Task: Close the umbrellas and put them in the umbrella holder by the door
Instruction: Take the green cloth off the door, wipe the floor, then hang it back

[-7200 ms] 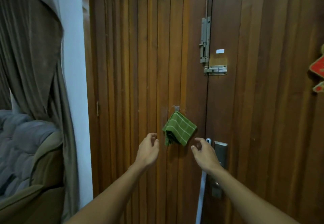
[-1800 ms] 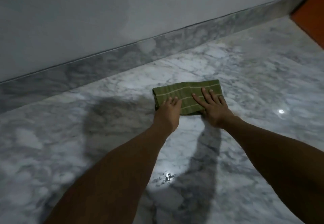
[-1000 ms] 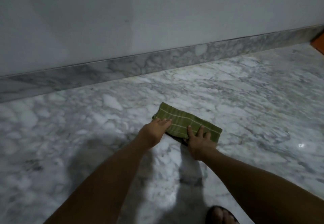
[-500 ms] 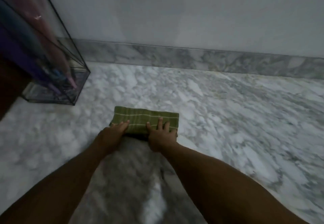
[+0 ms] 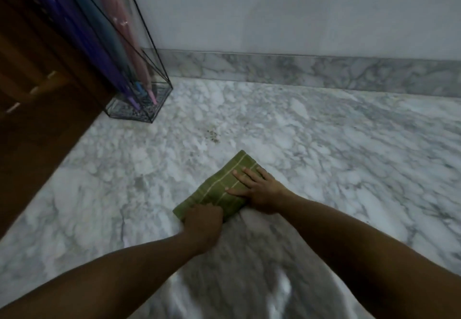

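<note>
Pressing flat on a folded green cloth on the marble floor, the right hand has its fingers straight and spread. The left hand rests on the cloth's near end; its fingers are hidden, so its grip cannot be told. Far left, closed umbrellas stand in the glass umbrella holder beside the wooden door.

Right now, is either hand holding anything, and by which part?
Both are on the green cloth: right hand presses flat on its far half, left hand covers its near end; grip unclear.
</note>
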